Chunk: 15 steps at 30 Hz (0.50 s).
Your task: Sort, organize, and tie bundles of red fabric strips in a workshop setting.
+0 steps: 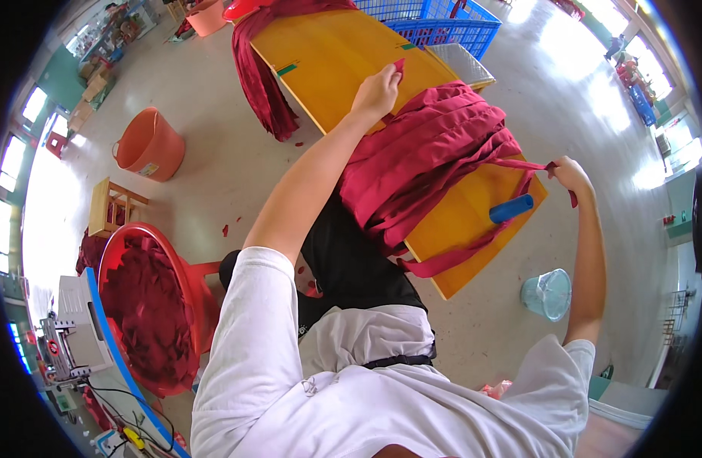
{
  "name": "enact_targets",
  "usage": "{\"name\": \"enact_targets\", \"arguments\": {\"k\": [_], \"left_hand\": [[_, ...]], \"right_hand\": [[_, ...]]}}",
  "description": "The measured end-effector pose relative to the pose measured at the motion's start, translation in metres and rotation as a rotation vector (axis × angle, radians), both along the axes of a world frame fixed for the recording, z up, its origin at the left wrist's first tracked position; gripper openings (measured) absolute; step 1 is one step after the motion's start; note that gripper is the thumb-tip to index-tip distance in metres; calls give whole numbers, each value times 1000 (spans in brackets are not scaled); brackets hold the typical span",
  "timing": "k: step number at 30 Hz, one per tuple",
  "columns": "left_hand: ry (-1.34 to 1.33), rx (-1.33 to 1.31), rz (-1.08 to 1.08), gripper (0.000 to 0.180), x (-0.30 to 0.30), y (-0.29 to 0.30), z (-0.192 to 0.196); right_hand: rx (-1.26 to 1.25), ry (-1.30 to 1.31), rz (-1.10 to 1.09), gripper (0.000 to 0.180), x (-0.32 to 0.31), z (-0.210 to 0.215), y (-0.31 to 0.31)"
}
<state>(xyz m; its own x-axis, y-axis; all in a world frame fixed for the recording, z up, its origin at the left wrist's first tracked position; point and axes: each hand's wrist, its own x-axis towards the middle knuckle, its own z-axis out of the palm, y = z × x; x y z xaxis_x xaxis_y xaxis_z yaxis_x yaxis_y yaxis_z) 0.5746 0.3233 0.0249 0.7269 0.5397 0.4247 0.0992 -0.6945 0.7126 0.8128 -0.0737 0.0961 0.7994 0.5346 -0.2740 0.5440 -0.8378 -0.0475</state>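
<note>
Fingers of my right hand [571, 175] pinch a red strip [524, 163], my left hand [377, 93] a red cloth end [399, 66]; steady, even tension should keep the red bundle [435, 145], draped mid-frame over the yellow worktop [328, 46], untangled.

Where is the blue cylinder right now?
In the head view, the blue cylinder is right of centre on the yellow tabletop, right of the bunched red cloth.

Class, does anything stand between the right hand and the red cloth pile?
Nothing visible does: a red strip stretches from the pile to the right hand, and the blue tube lies below that line in the picture.
</note>
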Motion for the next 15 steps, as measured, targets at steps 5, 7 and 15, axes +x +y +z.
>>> {"name": "enact_targets", "arguments": {"k": [5, 7, 15], "left_hand": [[-153, -186, 269, 30, 29, 19, -9], [-287, -313, 290, 31, 44, 25, 17], [-301, -76, -206, 33, 100, -41, 78]], "right_hand": [[109, 54, 115, 22, -42, 23, 3], [316, 268, 111, 22, -66, 45, 14], [725, 265, 316, 21, -147, 116, 94]]}}
